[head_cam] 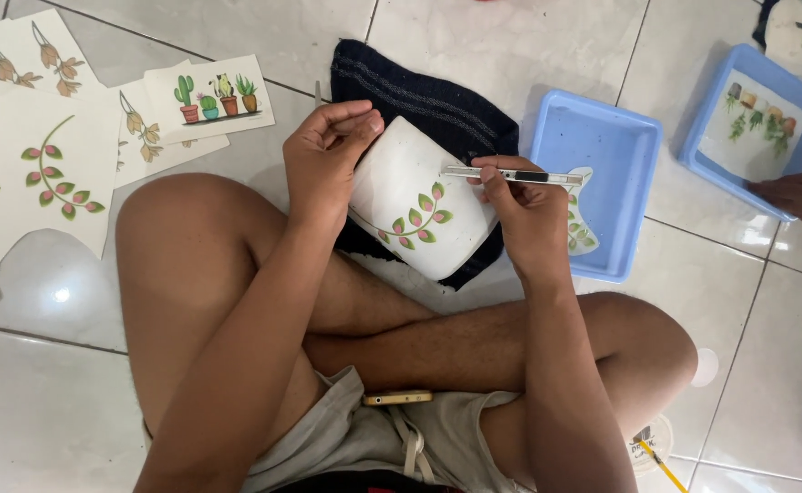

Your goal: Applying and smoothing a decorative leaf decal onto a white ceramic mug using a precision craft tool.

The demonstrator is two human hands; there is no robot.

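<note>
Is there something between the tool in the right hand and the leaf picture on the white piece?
Nothing visible: the thin tool in the right hand lies across the white piece's right edge, with bare white surface between it and the leaf picture.

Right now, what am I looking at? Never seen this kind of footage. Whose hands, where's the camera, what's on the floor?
One picture, from a camera worn on a person's head, looking down. They sit cross-legged on a white tiled floor. The left hand steadies a white ceramic piece with a leaf decal, which rests on a dark cloth. The right hand holds a thin pen-like tool over it. Beside them sits a blue tray; printed decal sheets lie to the left. At the right edge, another person's hand touches a second blue tray. A phone lies in the lap.
</note>
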